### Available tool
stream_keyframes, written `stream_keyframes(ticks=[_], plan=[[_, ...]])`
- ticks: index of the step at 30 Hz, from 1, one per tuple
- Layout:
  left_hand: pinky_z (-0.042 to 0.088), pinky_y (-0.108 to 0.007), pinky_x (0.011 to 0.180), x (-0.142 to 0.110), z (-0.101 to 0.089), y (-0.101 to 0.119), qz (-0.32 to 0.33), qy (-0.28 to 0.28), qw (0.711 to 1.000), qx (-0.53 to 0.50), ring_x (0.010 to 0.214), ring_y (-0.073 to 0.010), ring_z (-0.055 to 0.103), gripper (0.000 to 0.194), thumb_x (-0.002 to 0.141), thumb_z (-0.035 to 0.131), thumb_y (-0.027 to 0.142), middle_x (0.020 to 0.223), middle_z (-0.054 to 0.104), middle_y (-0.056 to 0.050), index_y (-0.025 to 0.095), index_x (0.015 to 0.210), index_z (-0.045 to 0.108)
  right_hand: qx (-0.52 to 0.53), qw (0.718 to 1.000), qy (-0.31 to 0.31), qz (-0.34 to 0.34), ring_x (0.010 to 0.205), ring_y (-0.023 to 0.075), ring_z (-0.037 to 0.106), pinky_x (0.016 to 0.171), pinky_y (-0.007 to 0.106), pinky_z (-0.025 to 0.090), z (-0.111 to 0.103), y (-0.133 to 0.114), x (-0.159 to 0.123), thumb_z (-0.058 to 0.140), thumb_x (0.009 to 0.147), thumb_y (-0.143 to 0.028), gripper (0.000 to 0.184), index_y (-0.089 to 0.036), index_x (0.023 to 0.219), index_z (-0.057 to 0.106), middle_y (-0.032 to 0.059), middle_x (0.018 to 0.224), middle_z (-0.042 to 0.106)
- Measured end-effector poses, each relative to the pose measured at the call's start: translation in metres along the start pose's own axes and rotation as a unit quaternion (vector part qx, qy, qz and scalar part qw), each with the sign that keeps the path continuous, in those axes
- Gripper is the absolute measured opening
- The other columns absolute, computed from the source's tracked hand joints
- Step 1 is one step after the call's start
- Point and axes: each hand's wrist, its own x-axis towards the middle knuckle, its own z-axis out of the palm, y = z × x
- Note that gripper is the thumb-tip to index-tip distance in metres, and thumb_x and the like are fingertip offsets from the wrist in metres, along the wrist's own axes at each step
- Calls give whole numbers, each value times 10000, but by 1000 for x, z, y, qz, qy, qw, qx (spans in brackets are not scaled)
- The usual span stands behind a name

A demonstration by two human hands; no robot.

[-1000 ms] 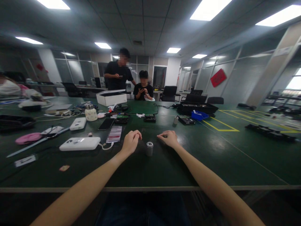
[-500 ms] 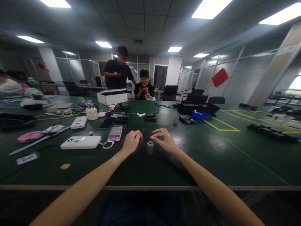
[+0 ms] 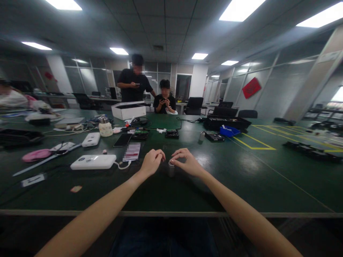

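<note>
A small grey cylinder [image 3: 171, 171] stands upright on the green table in front of me. My right hand [image 3: 187, 162] has its thumb and forefinger tips pinched at the cylinder's top edge, partly covering it. Just left of the cylinder, my left hand [image 3: 152, 162] hovers with its fingers curled inward. Whether anything is in those fingers is hidden. A second small grey cylinder [image 3: 202, 136] stands farther back, beside a flat black device [image 3: 214, 136].
Left of my hands lie a white power bank [image 3: 93, 162], a phone-like screen [image 3: 132, 151] and a pink item [image 3: 36, 155]. Farther back are a blue tray [image 3: 229, 131], a white box [image 3: 128, 110] and circuit boards [image 3: 172, 133]. Two people with phones are across the table.
My right hand has moved slightly left and down, bringing its fingertips onto the top of the near cylinder. My left hand stays curled, shifted slightly right.
</note>
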Motion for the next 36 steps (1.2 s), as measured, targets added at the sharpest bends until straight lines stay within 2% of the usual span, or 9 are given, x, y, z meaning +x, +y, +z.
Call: stream_keyframes(ticks=[4, 6, 10, 13, 17, 24, 28, 33, 36], plan=[[399, -282, 696, 0, 0, 1, 2, 4, 999, -32, 767, -178, 548, 233, 797, 429, 167, 687, 632, 5, 208, 735, 650, 24, 999, -36, 30, 952, 207, 580, 907, 383, 403, -3, -4, -1, 653, 775, -377, 181, -206, 788, 711, 44, 888, 690], [405, -276, 703, -1, 0, 2, 19, 9, 998, -62, 814, -176, 545, 155, 804, 506, 229, 775, 645, 0, 208, 838, 656, 59, 995, -63, 53, 952, 203, 593, 906, 375, 414, -4, -6, -2, 666, 760, -375, 223, -193, 884, 697, 48, 936, 683], [415, -299, 775, -1, 1, 5, 58, 14, 996, -71, 884, -190, 527, 197, 732, 667, 376, 866, 657, -18, 210, 839, 667, 127, 980, -120, 98, 944, 195, 594, 873, 357, 451, -4, -8, -4, 745, 671, -353, 494, -149, 1096, 597, 74, 1035, 641], [402, -338, 851, -2, 3, 5, 75, -2, 996, -52, 938, -209, 511, 189, 684, 716, 401, 891, 641, -29, 227, 755, 705, 148, 971, -149, 119, 896, 189, 596, 844, 351, 461, -3, -8, -4, 746, 662, -368, 451, -123, 1014, 607, 68, 958, 639], [398, -372, 897, -2, 5, 2, 71, -17, 996, -47, 979, -222, 493, 168, 677, 720, 411, 936, 612, -34, 257, 743, 733, 170, 964, -162, 123, 848, 179, 592, 808, 344, 464, -3, -10, -4, 732, 665, -408, 385, -126, 898, 611, 46, 875, 626], [402, -372, 898, -1, 6, 1, 62, -24, 996, -55, 972, -216, 503, 113, 697, 714, 354, 925, 627, -27, 255, 747, 734, 205, 954, -174, 130, 806, 166, 572, 797, 339, 441, -3, -6, -3, 732, 658, -410, 371, -140, 863, 582, 18, 831, 595], [416, -347, 857, 3, 3, 2, 61, -7, 996, -60, 949, -207, 521, 132, 730, 682, 368, 913, 651, -22, 251, 766, 734, 216, 951, -170, 144, 778, 160, 566, 783, 337, 442, -2, -2, -3, 742, 646, -393, 361, -143, 839, 567, 5, 798, 589], [418, -343, 804, 16, 4, -22, -9, 89, 996, 14, 891, -213, 555, 192, 760, 640, 398, 833, 673, -37, 241, 803, 741, 210, 949, -174, 158, 838, 181, 584, 835, 364, 435, -4, -6, -3, 744, 650, -380, 378, -141, 896, 584, 30, 871, 618], [408, -351, 796, 22, 7, -46, -45, 75, 992, 89, 865, -222, 573, 216, 785, 599, 395, 810, 695, -40, 239, 817, 744, 197, 949, -180, 165, 869, 190, 592, 861, 381, 432, -6, -9, -3, 736, 664, -378, 377, -142, 920, 589, 37, 897, 627]])
